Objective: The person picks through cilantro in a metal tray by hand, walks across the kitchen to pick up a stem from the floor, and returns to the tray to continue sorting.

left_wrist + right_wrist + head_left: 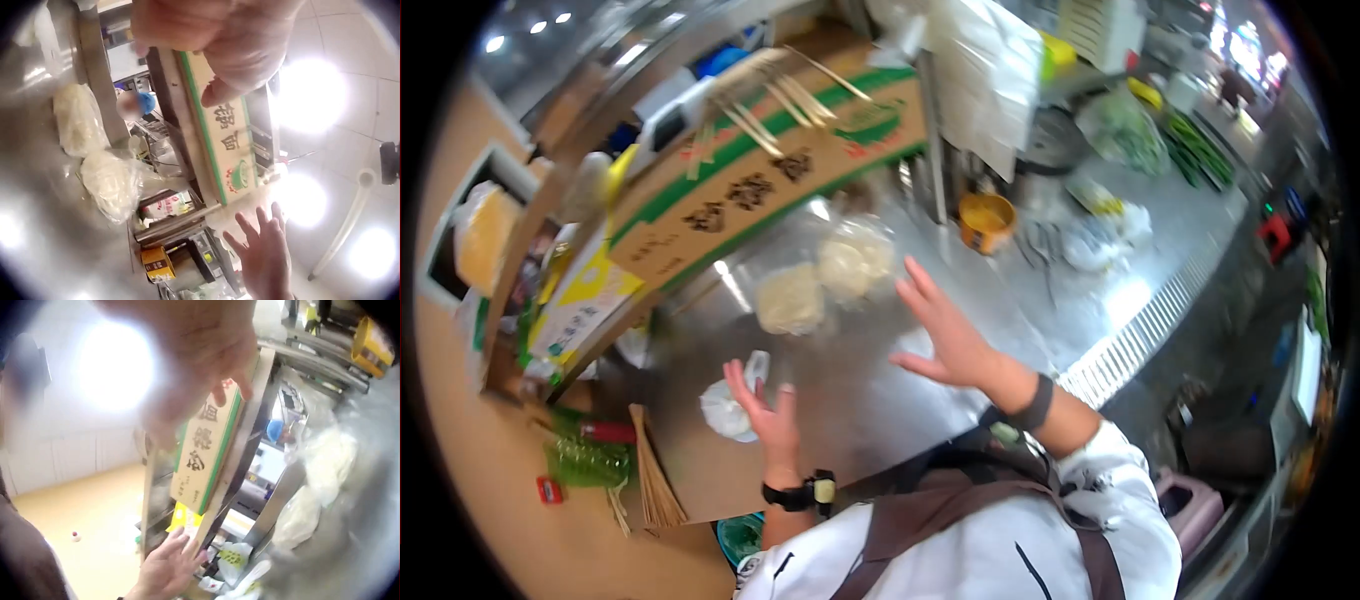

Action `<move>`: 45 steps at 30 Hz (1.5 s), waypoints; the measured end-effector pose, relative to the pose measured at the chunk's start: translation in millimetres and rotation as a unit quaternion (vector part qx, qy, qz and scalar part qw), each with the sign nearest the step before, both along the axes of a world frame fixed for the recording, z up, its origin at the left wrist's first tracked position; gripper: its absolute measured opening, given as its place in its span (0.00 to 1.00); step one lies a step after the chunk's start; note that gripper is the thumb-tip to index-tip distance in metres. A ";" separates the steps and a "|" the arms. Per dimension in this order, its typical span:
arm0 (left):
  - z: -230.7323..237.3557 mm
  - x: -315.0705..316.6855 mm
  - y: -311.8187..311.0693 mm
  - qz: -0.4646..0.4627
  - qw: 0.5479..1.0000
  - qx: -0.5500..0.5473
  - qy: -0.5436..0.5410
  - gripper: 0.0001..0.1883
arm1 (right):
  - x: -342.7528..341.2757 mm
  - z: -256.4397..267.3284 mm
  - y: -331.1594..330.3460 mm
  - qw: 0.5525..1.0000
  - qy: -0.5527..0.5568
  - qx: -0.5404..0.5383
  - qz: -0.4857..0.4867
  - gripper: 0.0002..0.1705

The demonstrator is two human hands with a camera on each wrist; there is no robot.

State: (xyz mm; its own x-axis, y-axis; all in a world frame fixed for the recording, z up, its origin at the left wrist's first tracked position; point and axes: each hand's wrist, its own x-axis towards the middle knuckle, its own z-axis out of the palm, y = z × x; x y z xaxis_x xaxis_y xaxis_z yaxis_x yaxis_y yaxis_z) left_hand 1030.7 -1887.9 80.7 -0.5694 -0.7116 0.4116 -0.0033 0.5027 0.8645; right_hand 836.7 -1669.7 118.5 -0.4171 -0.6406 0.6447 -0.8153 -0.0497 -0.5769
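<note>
Both hands are raised above the steel counter (850, 400) with nothing in them. My left hand (772, 425) has its fingers spread, over or beside a small white plastic bag (728, 408). Palm forward and fingers extended, my right hand (950, 345) is up to the right. Two clear bags of pale food, one squarish (790, 300) and one rounder (856, 262), lie side by side beyond the hands. The left wrist view shows the same rounder bag (112, 184) and my right hand (267, 256); the right wrist view shows my left hand (167, 569).
A cardboard box (770, 180) with green stripes stands on a shelf at the back, thin sticks on top. An orange container (987, 222), tongs (1040, 245) and bagged greens (1125, 130) are at the right. Bundled sticks (656, 475) lie at the left edge.
</note>
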 end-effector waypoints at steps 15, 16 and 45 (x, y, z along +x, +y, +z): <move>-73.7 -70.8 64.2 -0.458 0.790 0.277 -0.299 0.27 | 52.8 -112.6 135.2 0.894 -0.274 0.350 -0.052 0.34; -95.3 -70.9 75.6 -0.496 0.743 0.211 -0.396 0.27 | 73.0 -131.8 154.6 0.812 -0.299 0.500 -0.042 0.32; -69.2 -217.1 439.7 -0.601 0.634 0.046 -0.484 0.15 | 47.1 -210.7 569.5 0.734 -0.412 0.409 -0.352 0.26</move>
